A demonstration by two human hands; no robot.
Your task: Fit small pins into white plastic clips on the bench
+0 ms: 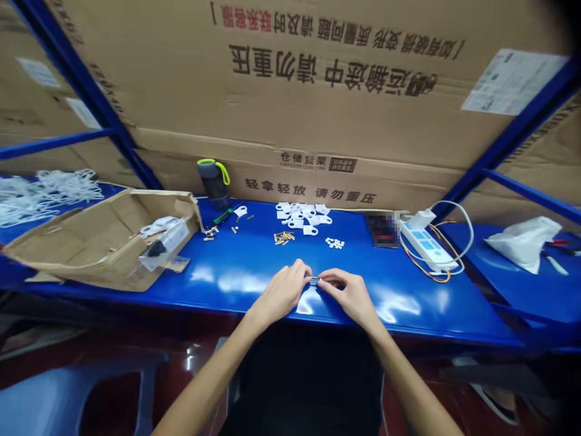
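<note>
My left hand (pixel 285 289) and my right hand (pixel 347 292) meet low over the blue tabletop near its front edge. Between their fingertips is a small thin piece (pixel 313 278), pale with a darker edge; its kind is too small to tell. Both hands are closed in a pinch, one at each end of it. Beyond them lie a heap of white plastic pieces with round holes (pixel 310 230), a little pile of brass-coloured strips (pixel 284 237) and a scatter of tiny white parts (pixel 334 243).
An open cardboard box (pixel 86 269) stands at left, near a dark bottle (pixel 213 181) and a green-and-black tool (pixel 223 218). A white power strip (pixel 429 247) with cables lies at right, beside a blurred dark object (pixel 382 230). Cardboard (pixel 295 133) backs the table (pixel 245 260).
</note>
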